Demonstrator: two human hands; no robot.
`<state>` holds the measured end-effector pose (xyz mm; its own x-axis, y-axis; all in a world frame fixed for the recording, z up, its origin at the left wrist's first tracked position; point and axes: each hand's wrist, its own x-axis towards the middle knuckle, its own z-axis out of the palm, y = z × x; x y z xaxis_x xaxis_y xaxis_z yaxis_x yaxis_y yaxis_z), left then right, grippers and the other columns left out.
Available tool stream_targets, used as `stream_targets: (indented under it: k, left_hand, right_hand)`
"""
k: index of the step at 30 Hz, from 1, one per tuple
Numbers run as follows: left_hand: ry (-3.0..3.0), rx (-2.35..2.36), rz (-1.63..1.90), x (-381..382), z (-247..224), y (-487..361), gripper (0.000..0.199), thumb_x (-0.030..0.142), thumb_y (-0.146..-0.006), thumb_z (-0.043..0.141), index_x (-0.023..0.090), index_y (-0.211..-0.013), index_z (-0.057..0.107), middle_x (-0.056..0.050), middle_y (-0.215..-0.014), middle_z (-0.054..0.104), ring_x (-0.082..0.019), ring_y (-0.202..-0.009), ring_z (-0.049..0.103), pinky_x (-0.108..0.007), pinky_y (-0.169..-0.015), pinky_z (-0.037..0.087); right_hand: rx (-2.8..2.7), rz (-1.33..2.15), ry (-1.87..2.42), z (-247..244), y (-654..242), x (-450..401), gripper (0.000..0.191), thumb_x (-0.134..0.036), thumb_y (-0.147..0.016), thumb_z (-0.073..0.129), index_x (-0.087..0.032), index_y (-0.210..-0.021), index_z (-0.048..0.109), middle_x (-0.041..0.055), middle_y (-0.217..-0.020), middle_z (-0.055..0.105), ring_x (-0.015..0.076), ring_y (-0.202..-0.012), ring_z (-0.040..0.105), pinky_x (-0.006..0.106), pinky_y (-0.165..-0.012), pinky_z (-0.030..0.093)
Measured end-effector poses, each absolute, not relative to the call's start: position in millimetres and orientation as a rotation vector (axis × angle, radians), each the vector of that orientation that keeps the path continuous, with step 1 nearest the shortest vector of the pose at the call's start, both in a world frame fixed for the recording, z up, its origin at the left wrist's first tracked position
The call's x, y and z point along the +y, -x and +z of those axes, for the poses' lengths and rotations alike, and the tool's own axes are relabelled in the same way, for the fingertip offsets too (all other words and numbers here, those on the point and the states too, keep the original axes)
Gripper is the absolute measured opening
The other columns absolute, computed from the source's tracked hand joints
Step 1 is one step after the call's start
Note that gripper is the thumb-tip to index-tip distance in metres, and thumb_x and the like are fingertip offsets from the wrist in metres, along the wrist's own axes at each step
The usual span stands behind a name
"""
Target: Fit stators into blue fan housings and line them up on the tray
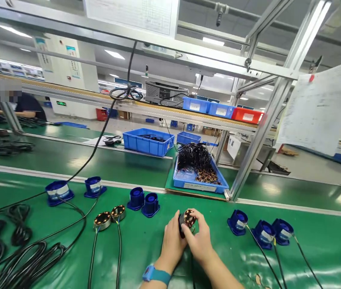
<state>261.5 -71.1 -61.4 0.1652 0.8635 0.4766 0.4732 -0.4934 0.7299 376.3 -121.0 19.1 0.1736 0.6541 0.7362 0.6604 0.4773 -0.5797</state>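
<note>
Far left of the grip (pixel 188 224), black cables (pixel 21 224) lie in coils on the green desk (pixel 146 249), and a person (pixel 29 106) is partly in view behind them. Next come two blue labelled housings (pixel 58 192), upright, each with a cable running from it. Nearer the grip, still on its left, two loose coil rings (pixel 102 220) lie with their copper-wound faces up, a cable leading from each towards the near edge. Two unlabelled housings (pixel 151 204) stand upright just beside each other, to the left of the grip and a little farther off. In the grip is one coil ring (pixel 189 218), tilted, its wound face turned up and to the right, its axis slanting the same way and its dark side towards the left. The left hand (pixel 173 240), with a blue wristband (pixel 157 275), closes round that dark side; the right hand (pixel 201 240) has its thumb and fingers on the ring from the right, so both are clamped on it. Beyond the grip, one blue tray (pixel 200 188) holds black wires (pixel 195 157) with copper-coloured ends. To the right of the grip, three blue cabled housings (pixel 237 222) stand tilted in view, two of them close together, their cables slanting down to the right.
</note>
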Motion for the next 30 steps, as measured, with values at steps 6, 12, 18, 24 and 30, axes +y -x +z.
stream_targets:
  k: [6, 12, 18, 24, 30]
  left_hand:
    - [-2.124, 1.279, 1.272, -68.2, -65.7, -258.1, 0.051, 0.030, -0.088, 0.057, 0.017, -0.136, 0.049, -0.017, -0.134, 0.061, -0.032, -0.126, 0.058, -0.055, -0.106, 0.047]
    - [-2.217, 1.227, 1.400, -73.5, -59.5, -259.3, 0.055, 0.032, -0.087, 0.063, 0.016, -0.137, 0.046, -0.016, -0.127, 0.062, -0.031, -0.118, 0.058, -0.054, -0.102, 0.050]
    - [-2.243, 1.241, 1.398, -77.0, -53.0, -257.4, 0.059, 0.034, -0.087, 0.069, 0.017, -0.138, 0.045, -0.015, -0.123, 0.061, -0.030, -0.114, 0.058, -0.051, -0.099, 0.051]
    - [-2.285, 1.360, 1.446, -85.5, -47.5, -261.3, 0.052, 0.024, -0.086, 0.067, 0.016, -0.133, 0.047, -0.015, -0.120, 0.061, -0.029, -0.111, 0.058, -0.048, -0.096, 0.050]
    - [-2.202, 1.326, 1.309, -86.5, -41.5, -267.0, 0.061, 0.015, -0.077, 0.070, 0.019, -0.134, 0.047, -0.012, -0.124, 0.060, -0.029, -0.115, 0.055, -0.048, -0.099, 0.049]
  right_hand:
    - [-1.648, 0.036, 1.260, -6.9, -384.1, -119.2, 0.057, -0.026, -0.092, 0.059, -0.018, -0.146, 0.045, 0.0169, -0.134, 0.063, 0.0286, -0.123, 0.061, 0.049, -0.104, 0.054]
    - [-1.663, 0.082, 1.290, 2.2, -397.4, -123.0, 0.054, -0.027, -0.088, 0.066, -0.018, -0.140, 0.053, 0.0143, -0.132, 0.065, 0.0287, -0.123, 0.061, 0.049, -0.106, 0.051]
    - [-1.672, 0.113, 1.376, 7.6, -391.4, -129.8, 0.055, -0.029, -0.090, 0.066, -0.016, -0.142, 0.051, 0.0151, -0.136, 0.063, 0.0283, -0.126, 0.059, 0.048, -0.106, 0.050]
    - [-1.585, 0.021, 1.408, 0.6, -389.2, -134.4, 0.049, -0.039, -0.092, 0.065, -0.017, -0.135, 0.058, 0.0129, -0.127, 0.069, 0.0277, -0.114, 0.066, 0.045, -0.100, 0.054]
    - [-1.571, 0.053, 1.405, -9.7, -399.0, -126.9, 0.057, -0.056, -0.090, 0.063, -0.023, -0.136, 0.060, 0.0084, -0.130, 0.068, 0.0275, -0.114, 0.067, 0.043, -0.100, 0.055]
